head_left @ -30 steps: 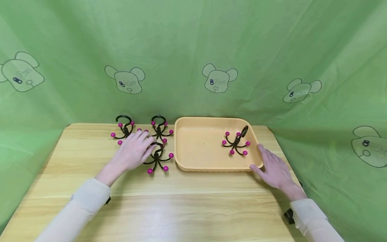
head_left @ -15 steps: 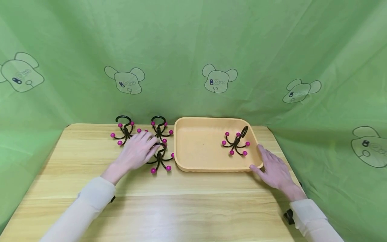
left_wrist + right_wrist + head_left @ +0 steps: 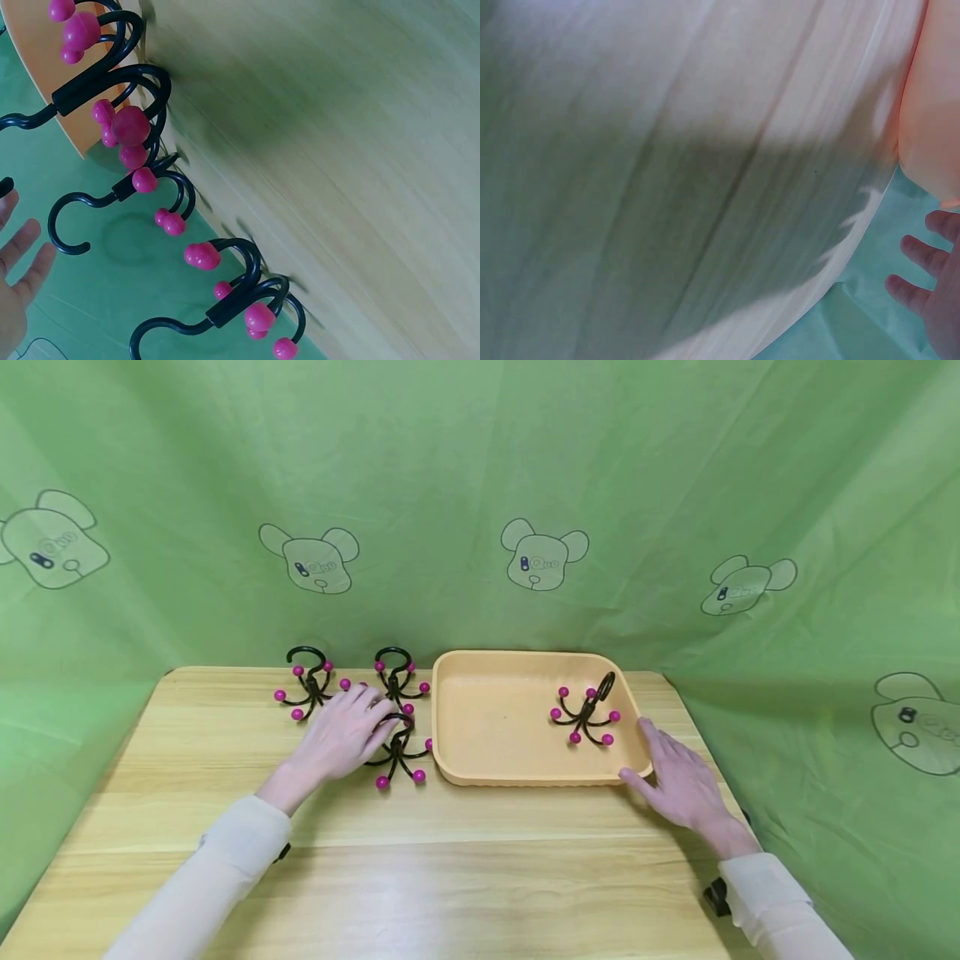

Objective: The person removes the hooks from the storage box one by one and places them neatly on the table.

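My left hand (image 3: 343, 733) pinches the top hook of a black claw hook hanger (image 3: 395, 750) with pink ball tips, which stands on its arms on the table, against the left side of the tray. Two similar hangers, a left one (image 3: 312, 685) and a middle one (image 3: 393, 683), stand behind that hand. A fourth hanger (image 3: 587, 710) is in the right part of a shallow peach tray (image 3: 480, 777). My right hand (image 3: 678, 781) lies at the tray's front right corner, thumb at the front rim and fingers extended along the right side. Fingertips of the left hand (image 3: 22, 262) show at the left wrist view's edge.
The wooden table (image 3: 480, 877) ends just behind the tray and hangers. Green cloth (image 3: 450, 485) with printed mouse-like heads hangs at the back and both sides. In the right wrist view, the tray (image 3: 934, 97) stands near the table's edge.
The left hand and its hanger have shifted slightly right, bringing the hanger up to the tray. The right hand, the tray and the other hangers have stayed in place.
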A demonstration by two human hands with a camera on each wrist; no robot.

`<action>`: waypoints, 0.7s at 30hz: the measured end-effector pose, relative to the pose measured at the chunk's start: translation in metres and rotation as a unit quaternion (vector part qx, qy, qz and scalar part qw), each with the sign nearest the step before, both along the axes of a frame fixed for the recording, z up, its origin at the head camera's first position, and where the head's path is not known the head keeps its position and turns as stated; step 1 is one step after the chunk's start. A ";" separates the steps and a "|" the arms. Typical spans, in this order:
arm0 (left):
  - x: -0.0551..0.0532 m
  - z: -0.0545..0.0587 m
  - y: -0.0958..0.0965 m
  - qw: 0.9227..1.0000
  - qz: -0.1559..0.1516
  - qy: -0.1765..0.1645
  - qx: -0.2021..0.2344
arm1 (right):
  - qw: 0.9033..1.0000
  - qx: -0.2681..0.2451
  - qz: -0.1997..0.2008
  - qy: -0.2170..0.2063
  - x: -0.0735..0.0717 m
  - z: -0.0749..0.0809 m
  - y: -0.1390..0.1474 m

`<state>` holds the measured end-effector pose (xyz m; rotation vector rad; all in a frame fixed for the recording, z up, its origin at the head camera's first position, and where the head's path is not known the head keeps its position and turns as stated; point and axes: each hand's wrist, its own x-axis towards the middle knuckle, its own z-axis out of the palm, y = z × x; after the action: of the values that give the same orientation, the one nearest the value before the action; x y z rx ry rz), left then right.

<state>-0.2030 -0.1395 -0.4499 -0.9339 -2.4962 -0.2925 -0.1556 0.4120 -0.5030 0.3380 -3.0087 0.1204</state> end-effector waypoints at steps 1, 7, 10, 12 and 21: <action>0.000 0.000 0.000 1.000 0.000 -0.002 0.002 | 1.000 0.000 0.000 0.000 0.000 0.000 0.000; 0.001 0.000 0.001 1.000 0.006 -0.014 0.004 | 1.000 0.001 0.001 -0.001 0.000 0.001 0.000; 0.002 0.002 0.002 1.000 0.011 -0.025 0.001 | 1.000 0.000 0.002 -0.001 0.000 0.002 -0.001; 0.002 0.003 0.002 0.999 0.015 -0.034 0.002 | 1.000 -0.002 0.002 -0.001 0.000 0.002 -0.001; 0.007 0.014 0.016 0.998 0.018 -0.052 0.025 | 1.000 -0.002 0.003 0.002 0.000 0.000 0.001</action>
<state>-0.1962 -0.1236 -0.4359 -0.8743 -2.5842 -0.3991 -0.1556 0.4126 -0.5031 0.3464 -3.0025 0.1245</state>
